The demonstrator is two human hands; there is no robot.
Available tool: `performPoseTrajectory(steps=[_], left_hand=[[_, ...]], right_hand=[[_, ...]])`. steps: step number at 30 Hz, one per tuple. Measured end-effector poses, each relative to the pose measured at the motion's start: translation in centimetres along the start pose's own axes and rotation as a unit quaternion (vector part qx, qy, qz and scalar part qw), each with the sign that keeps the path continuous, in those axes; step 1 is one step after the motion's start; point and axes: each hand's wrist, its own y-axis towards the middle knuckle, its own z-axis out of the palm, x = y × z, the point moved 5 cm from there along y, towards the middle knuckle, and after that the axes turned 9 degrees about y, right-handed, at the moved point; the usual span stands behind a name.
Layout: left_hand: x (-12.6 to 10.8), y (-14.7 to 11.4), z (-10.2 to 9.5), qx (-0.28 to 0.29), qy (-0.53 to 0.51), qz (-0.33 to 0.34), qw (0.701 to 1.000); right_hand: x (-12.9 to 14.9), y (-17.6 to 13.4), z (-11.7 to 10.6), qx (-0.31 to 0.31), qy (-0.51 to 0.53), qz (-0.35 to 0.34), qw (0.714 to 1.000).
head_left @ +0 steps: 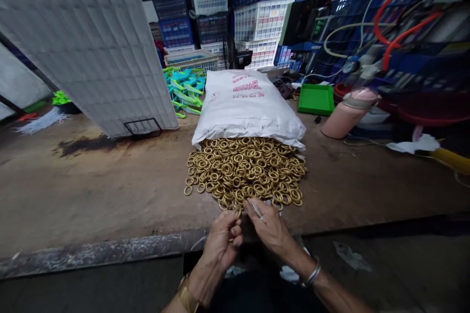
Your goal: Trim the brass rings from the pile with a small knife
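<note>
A heap of gold-coloured rings point(242, 166) spills from the mouth of a white printed sack point(246, 102) onto the table. At the heap's near edge, my left hand point(222, 239) pinches one gold ring point(238, 212) between thumb and fingertips. Close beside it, my right hand point(270, 227) is closed around a small, pale, metallic-looking tool point(257, 211); its kind is hard to make out, and the fingers cover most of it. The fingertips of both hands nearly meet at the held ring.
The wooden table point(147, 195) ends just under my wrists. A tall white corrugated panel point(91, 44) stands on the left. Teal and green plastic pieces point(185, 90), a green tray point(316, 100) and a pink bottle point(343, 115) surround the sack. Stacked crates point(257, 19) rise behind.
</note>
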Motion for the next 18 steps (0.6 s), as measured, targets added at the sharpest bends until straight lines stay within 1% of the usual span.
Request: performPoseTrajectory(steps=[3, 7, 12, 18], left_hand=[[-0.1, 0.3, -0.2, -0.005, -0.014, 0.004, 1.000], [-0.1, 0.5, -0.4, 0.012, -0.031, 0.017, 0.999], [-0.1, 0.4, -0.3, 0.009, -0.028, 0.023, 0.999], [-0.1, 0.3, -0.1, 0.009, -0.039, 0.012, 0.999]], right_hand=[[-0.1, -0.6, 0.1, 0.028, -0.100, -0.030, 0.994], [0.1, -1.3, 0.5, 0.056, -0.182, -0.051, 0.980], [0.2, -1.5, 0.7, 0.062, -0.235, -0.033, 0.970], [0.6, -1.7, 0.6, 0.031, -0.266, -0.044, 0.962]])
